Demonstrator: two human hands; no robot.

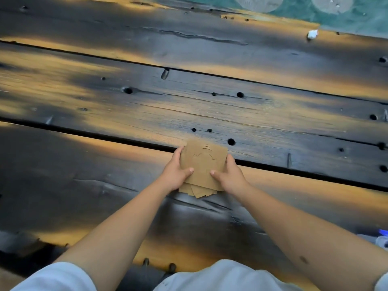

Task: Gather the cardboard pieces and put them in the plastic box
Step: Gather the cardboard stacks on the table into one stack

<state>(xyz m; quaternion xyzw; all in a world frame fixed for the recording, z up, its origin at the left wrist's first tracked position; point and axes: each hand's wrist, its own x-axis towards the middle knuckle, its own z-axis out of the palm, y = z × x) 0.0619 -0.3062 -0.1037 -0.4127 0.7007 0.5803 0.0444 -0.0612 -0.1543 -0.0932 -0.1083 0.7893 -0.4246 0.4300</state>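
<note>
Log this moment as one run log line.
both hands: left hand and right hand grip cardboard stack | on wooden table | plastic box: unseen

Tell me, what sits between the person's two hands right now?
In the head view, a stack of cardboard pieces sits between the left hand and right hand, gripped by both over the wooden table.

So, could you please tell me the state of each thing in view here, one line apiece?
cardboard pieces: gathered in an uneven stack, lower edges fanned out, held at both sides.
left hand: closed on the stack's left side, thumb on top.
right hand: closed on the stack's right side, thumb on top.
wooden table: dark worn planks, gaps and holes showing.
white scrap: lying loose near the far edge.
plastic box: not in view.
</note>
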